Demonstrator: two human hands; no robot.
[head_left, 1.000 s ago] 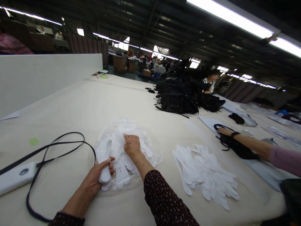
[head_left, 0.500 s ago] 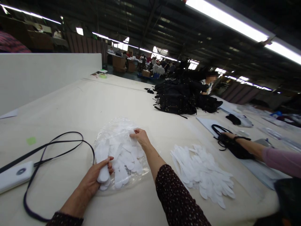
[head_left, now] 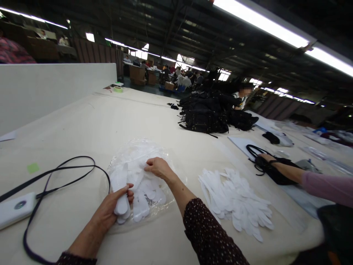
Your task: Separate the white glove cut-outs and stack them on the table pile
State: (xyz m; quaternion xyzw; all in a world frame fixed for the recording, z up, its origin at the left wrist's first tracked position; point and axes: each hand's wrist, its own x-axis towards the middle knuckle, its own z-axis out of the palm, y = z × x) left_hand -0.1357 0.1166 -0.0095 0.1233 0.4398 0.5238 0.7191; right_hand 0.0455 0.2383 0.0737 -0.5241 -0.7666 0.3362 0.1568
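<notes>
Clasped in my left hand point(head_left: 111, 206) is a small stack of flat white strips with rounded ends point(head_left: 121, 204). My right hand point(head_left: 160, 168) is pinched on a white strip point(head_left: 142, 165) at the upper part of a loose pile; the strip's outline merges with the pile. Under both hands lies a crinkled clear plastic bag point(head_left: 172, 176), with the loose white strips point(head_left: 150, 189) on or in it, I cannot tell which. A second heap of white strips point(head_left: 237, 202) is spread to the right of my right forearm.
A black strap point(head_left: 74, 167) loops by a white device point(head_left: 16, 209) at left. Black bags point(head_left: 205, 114) are piled further back. At right, another person's hand point(head_left: 267, 158) rests on a black bag point(head_left: 284, 173). A low white partition point(head_left: 57, 92) borders the table's left side.
My right hand has moved a little left and down over the pile, still pinched. My left hand keeps its hold on the stack. The view has shifted slightly.
</notes>
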